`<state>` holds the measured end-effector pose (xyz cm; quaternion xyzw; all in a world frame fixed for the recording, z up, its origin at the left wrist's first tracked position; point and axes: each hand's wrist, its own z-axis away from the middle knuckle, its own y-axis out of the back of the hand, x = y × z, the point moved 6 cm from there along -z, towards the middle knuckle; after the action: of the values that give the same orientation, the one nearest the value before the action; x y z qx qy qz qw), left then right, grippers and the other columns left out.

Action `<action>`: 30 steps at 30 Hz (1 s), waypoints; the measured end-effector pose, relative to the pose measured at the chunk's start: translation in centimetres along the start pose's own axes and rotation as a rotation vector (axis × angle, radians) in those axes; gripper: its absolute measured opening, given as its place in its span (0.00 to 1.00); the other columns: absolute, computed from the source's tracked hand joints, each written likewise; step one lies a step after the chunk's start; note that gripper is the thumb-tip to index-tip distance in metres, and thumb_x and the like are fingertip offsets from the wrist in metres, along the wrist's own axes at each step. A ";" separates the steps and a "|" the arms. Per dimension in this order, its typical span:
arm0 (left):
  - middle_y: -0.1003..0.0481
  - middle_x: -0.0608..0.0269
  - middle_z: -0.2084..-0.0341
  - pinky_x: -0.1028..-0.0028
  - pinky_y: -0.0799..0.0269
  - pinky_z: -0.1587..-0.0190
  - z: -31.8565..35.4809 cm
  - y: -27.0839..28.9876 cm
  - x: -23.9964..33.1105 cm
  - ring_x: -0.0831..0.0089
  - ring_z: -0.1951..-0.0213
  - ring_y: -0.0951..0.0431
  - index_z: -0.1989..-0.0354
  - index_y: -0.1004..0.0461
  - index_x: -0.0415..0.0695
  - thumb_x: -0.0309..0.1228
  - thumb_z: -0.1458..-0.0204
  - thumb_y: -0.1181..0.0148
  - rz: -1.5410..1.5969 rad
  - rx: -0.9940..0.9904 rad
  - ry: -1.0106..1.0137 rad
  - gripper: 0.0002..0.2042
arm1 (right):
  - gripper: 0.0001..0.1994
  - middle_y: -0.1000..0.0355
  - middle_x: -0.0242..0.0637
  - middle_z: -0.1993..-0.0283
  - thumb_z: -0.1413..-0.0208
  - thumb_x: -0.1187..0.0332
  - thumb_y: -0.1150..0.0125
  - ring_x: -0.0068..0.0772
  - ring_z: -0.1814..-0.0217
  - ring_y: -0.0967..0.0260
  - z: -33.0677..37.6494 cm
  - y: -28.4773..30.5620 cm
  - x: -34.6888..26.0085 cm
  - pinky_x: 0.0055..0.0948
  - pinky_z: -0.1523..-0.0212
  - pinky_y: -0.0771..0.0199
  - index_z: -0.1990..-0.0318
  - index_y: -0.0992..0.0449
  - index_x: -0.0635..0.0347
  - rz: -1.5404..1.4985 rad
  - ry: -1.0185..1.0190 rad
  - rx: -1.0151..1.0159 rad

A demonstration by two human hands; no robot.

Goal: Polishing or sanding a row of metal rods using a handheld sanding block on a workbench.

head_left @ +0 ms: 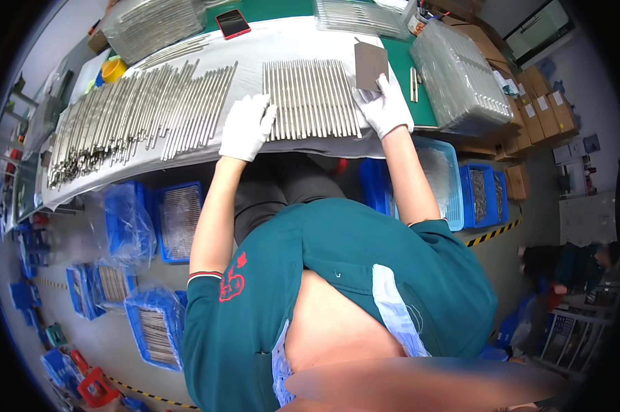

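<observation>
A row of slim metal rods (310,99) lies side by side on the white cloth in front of me. At its left edge, my left hand (247,127), in a white glove, rests with its fingers against the outermost rods and closes around nothing. My right hand (385,108), also gloved, is at the row's right end. Its thumb lies over the lower edge of a flat grey-brown card (371,65), and its other fingers are beside the last rods. A larger, uneven spread of rods (131,113) covers the cloth to the left.
A red-edged phone (233,24) lies at the back. Plastic-wrapped stacks (461,75) stand right, with another wrapped stack (152,27) back left beside a yellow tape roll (113,70). Blue bins (179,220) sit below the table. Another person (574,271) is at far right.
</observation>
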<state>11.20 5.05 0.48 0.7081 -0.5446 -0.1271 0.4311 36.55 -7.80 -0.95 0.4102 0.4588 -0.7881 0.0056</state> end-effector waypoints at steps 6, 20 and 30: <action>0.26 0.51 0.66 0.59 0.31 0.58 0.4 1.2 1.0 0.53 0.64 0.28 0.56 0.25 0.40 0.36 0.42 0.44 0.024 0.066 -0.019 0.12 | 0.15 0.28 0.35 0.45 0.36 0.62 0.42 0.39 0.44 0.30 -2.5 0.5 -1.4 0.51 0.37 0.32 0.43 0.31 0.48 0.066 0.035 -0.068; 0.24 0.50 0.59 0.58 0.32 0.51 0.3 1.8 1.5 0.50 0.56 0.28 0.56 0.25 0.38 0.33 0.43 0.42 -0.011 0.031 -0.037 0.13 | 0.29 0.31 0.42 0.39 0.38 0.55 0.39 0.40 0.41 0.30 -11.2 -13.2 6.5 0.41 0.41 0.27 0.34 0.37 0.61 0.523 -0.200 -0.704; 0.21 0.48 0.54 0.55 0.34 0.40 1.3 1.1 0.9 0.48 0.48 0.24 0.54 0.20 0.40 0.44 0.49 0.34 -0.066 -0.043 0.016 0.21 | 0.24 0.27 0.36 0.45 0.36 0.56 0.41 0.30 0.46 0.27 -14.2 -15.9 13.2 0.36 0.44 0.25 0.39 0.31 0.60 0.493 -0.488 -1.022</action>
<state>9.95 3.55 0.80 0.7173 -0.5146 -0.1475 0.4460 30.78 16.60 -1.59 0.2576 0.6555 -0.5154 0.4881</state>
